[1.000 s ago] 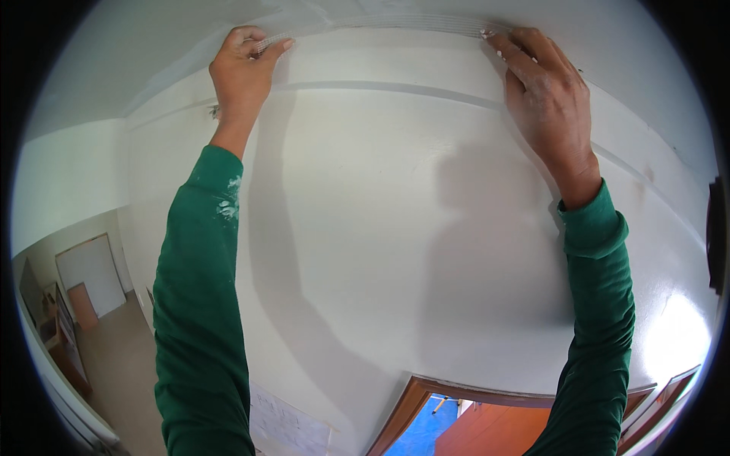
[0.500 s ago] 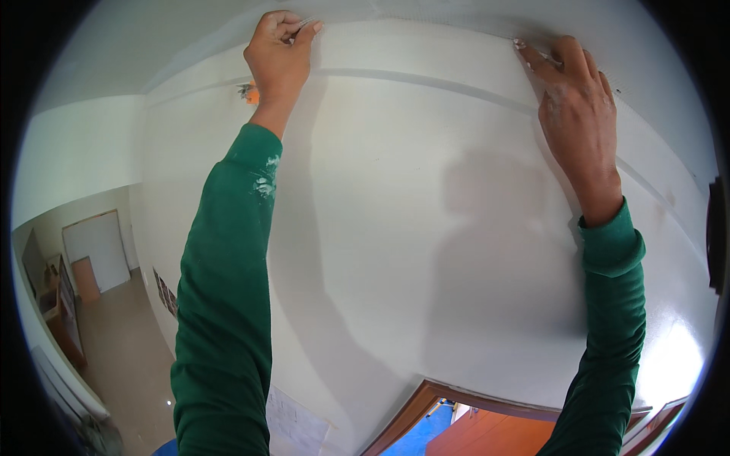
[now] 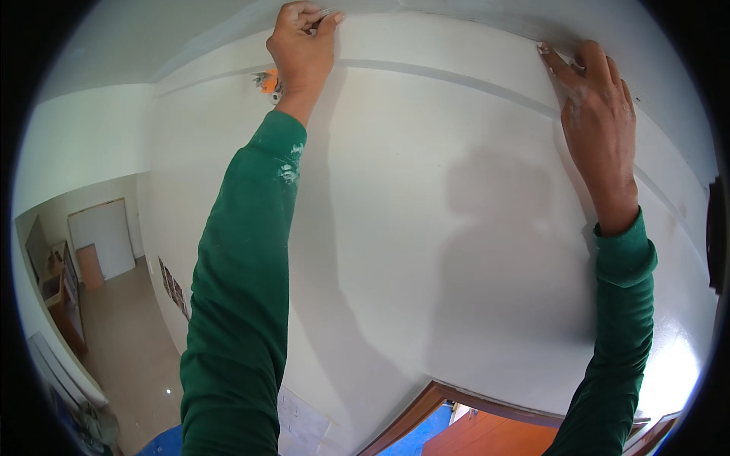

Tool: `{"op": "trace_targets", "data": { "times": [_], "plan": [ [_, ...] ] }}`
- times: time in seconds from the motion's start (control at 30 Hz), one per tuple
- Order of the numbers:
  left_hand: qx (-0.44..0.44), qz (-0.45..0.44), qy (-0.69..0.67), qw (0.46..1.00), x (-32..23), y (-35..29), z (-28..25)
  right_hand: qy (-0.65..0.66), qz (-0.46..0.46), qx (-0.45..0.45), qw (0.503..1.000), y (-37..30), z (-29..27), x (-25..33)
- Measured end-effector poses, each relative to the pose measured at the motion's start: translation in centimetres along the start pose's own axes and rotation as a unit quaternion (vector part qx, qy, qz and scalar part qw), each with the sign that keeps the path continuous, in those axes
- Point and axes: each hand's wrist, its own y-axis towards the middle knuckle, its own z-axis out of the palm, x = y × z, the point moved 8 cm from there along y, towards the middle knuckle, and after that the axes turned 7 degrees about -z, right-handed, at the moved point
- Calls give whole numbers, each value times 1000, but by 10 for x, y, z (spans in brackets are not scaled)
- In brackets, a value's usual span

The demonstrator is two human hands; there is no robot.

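Both my arms, in green sleeves, reach up to the joint between the white wall (image 3: 395, 182) and the grey ceiling (image 3: 205, 30). My left hand (image 3: 304, 45) is closed in a pinch on a thin strip of white mesh tape (image 3: 325, 13), close to the joint. Farther right, my right hand (image 3: 597, 114) has its thumb stretched to the corner and its other fingers bent against the ceiling edge. A bit of mesh shows just beyond those fingers, and the hand seems closed over the strip. White compound smears its thumb tip and my left cuff.
An orange fitting (image 3: 268, 80) with grey ends sticks out by my left wrist. Below is a brown door frame (image 3: 426, 395) with an orange-brown surface beyond. At left, a passage holds a pale door panel (image 3: 106, 235) and a wooden cabinet (image 3: 67, 311).
The view has shifted a little, so my hands, the orange fitting and the passage appear farther right. Both hands keep much the same grip and place along the joint.
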Motion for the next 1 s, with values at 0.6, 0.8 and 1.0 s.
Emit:
{"op": "trace_targets", "data": {
  "times": [0.6, 0.8, 1.0],
  "plan": [
    [50, 252, 224, 940, -65, -52, 19, 4, -1, -1, 1000, -3, 5, -2],
    [66, 245, 308, 917, -86, -75, 43, -1, -6, -1, 1000, -2, 5, -1],
    [142, 171, 301, 927, -72, -68, 50, -17, 3, 15, 1000, -1, 6, -2]
  ]
}}
